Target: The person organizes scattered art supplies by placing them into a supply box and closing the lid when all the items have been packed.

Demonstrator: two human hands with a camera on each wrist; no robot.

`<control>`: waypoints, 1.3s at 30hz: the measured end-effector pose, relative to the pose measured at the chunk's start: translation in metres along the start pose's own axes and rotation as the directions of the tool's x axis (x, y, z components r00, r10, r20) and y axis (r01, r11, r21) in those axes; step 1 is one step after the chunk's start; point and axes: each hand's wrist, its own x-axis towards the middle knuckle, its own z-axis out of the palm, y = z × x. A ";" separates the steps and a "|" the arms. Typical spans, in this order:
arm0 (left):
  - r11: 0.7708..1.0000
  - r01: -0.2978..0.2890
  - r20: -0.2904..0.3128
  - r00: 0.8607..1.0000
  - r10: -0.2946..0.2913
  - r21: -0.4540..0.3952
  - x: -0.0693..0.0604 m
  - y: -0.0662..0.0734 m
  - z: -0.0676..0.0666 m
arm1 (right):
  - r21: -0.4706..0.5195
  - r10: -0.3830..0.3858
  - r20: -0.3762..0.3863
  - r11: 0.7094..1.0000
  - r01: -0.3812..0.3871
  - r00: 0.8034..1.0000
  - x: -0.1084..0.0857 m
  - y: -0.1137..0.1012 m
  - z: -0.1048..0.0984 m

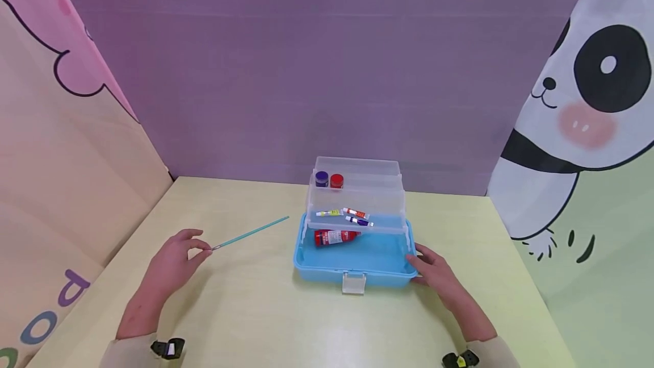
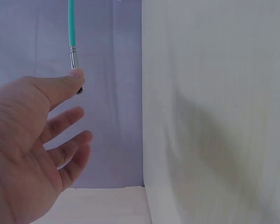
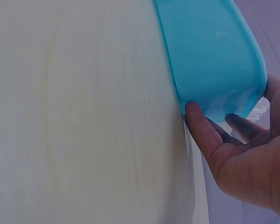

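Note:
A thin turquoise paintbrush (image 1: pixel 250 234) is pinched by my left hand (image 1: pixel 176 260) at its metal-and-bristle end, the handle pointing right and away. Dark bristles show just below the thumb in the left wrist view, where the other fingers are spread loosely. My right hand (image 1: pixel 435 276) grips the right wall of an open blue storage box (image 1: pixel 327 275), thumb at the rim and fingers along the outside and low edge (image 3: pixel 210 56). Inside lies a red paint bottle (image 1: pixel 334 237). A clear raised tray holds a yellow paint tube (image 1: pixel 329 213), a red tube (image 1: pixel 356 213) and a purple tube (image 1: pixel 359 221).
Behind them, a purple-lidded jar (image 1: pixel 321 179) and a red-lidded jar (image 1: pixel 336 180) sit in the upper clear tray (image 1: pixel 370 180). The box's clear latch (image 1: pixel 353 283) hangs at the front. Fabric walls border the pale table (image 1: pixel 255 322) at the back and both sides.

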 end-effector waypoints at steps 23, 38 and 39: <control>0.993 -0.103 -0.070 0.993 0.098 -0.064 0.077 0.044 -0.006 | 0.019 0.024 -0.029 1.000 -0.024 0.999 0.005 0.000 0.001; 0.981 -0.137 -0.039 0.990 0.132 -0.135 0.125 0.062 -0.011 | -0.033 0.031 0.034 0.999 -0.030 0.999 0.005 -0.014 -0.002; 0.980 -0.137 -0.035 0.990 0.134 -0.146 0.128 0.063 -0.011 | -0.043 0.033 0.031 0.999 -0.031 0.999 0.005 -0.015 -0.002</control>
